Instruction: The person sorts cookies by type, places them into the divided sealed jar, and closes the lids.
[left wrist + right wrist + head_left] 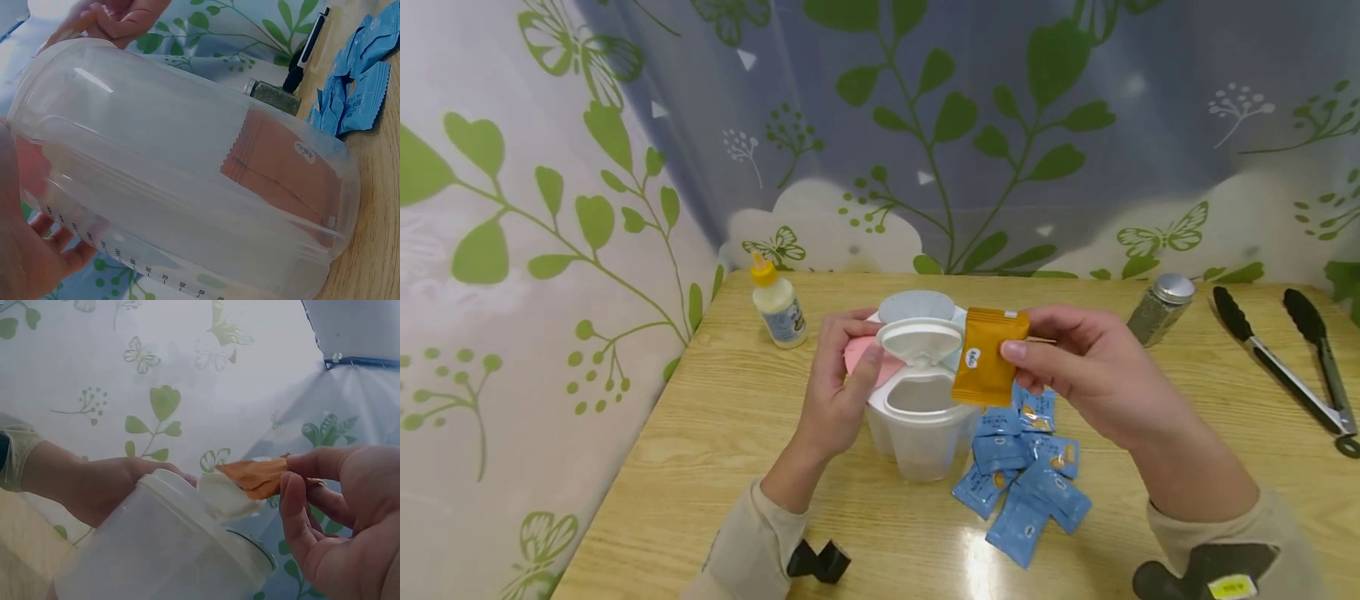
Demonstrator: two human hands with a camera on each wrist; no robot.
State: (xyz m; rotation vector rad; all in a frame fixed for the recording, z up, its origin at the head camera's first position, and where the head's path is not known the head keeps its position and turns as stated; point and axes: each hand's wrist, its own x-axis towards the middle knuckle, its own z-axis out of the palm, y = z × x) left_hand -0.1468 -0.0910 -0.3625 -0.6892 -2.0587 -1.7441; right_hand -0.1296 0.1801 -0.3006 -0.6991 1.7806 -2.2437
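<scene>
A clear multi-compartment container (pixel 922 450) with a white top stands on the table, its front flap lid (pixel 920 340) raised over an opening. My left hand (pixel 833 392) grips the container's left side, thumb beside the raised lid and pink lid (pixel 865 360). To the right of that opening, my right hand (pixel 1086 367) pinches an orange packet (pixel 985 362) between thumb and fingers. Through the clear wall, the left wrist view shows another orange packet (pixel 284 172) lying at the bottom of a compartment. Several blue packets (pixel 1022 508) lie piled right of the container.
A small yellow-capped bottle (pixel 782 312) stands at the back left. On the right are a glass jar (pixel 1159 310) of dried green flakes with a silver lid, and black-tipped tongs (pixel 1292 379) lying spread. A leaf-patterned curtain (pixel 925 142) hangs behind the wooden table (pixel 685 467).
</scene>
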